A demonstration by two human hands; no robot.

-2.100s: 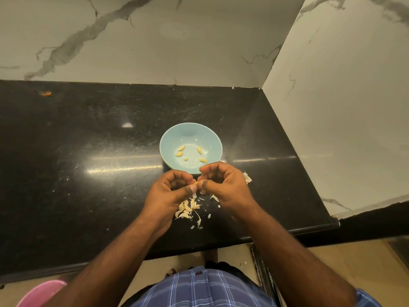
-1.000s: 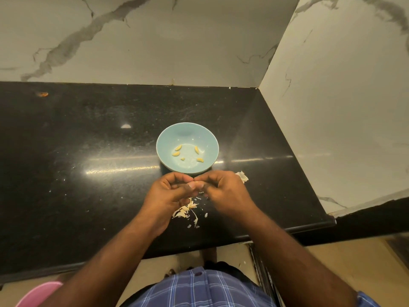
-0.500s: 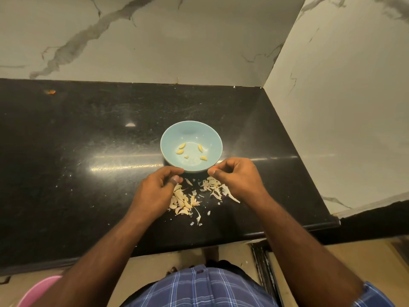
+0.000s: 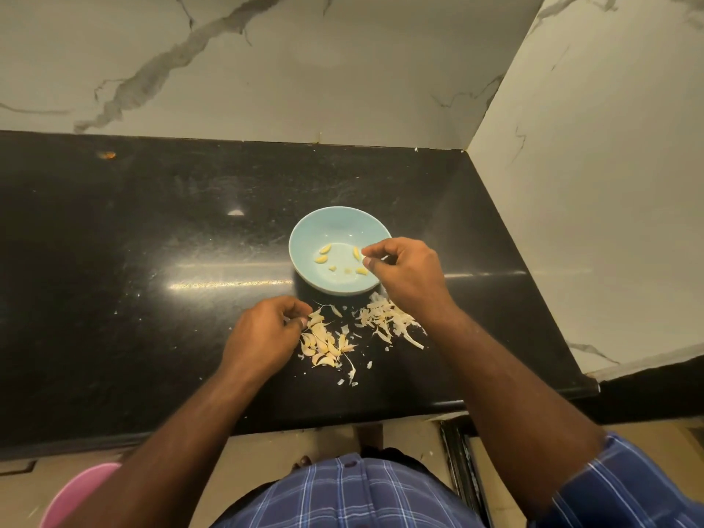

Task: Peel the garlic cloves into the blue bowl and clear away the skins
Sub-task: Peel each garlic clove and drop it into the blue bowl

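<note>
Here the hands, which half a second ago flanked the near rim of the blue bowl [image 4: 304,238], have parted. The right hand [image 4: 409,274] has moved over the bowl's right edge, its fingers [image 4: 366,254] curled with thumb and forefinger tips apart; whether a clove is between them cannot be told at this size. Six peeled cloves [image 4: 324,249] or so lie on the bowl floor, one more small piece than before, which suggests a clove was just dropped in. The left hand [image 4: 263,331] has settled on the black tabletop [image 4: 133,242], fingers bent and pinching at the left edge of the unpeeled cloves [image 4: 322,342], near and left of the bowl. A heap of loose skins [image 4: 388,322] lies just right of them, below the right wrist. Judged from this, peeling is partly done: several cloves remain, and the skins are not yet cleared.
</note>
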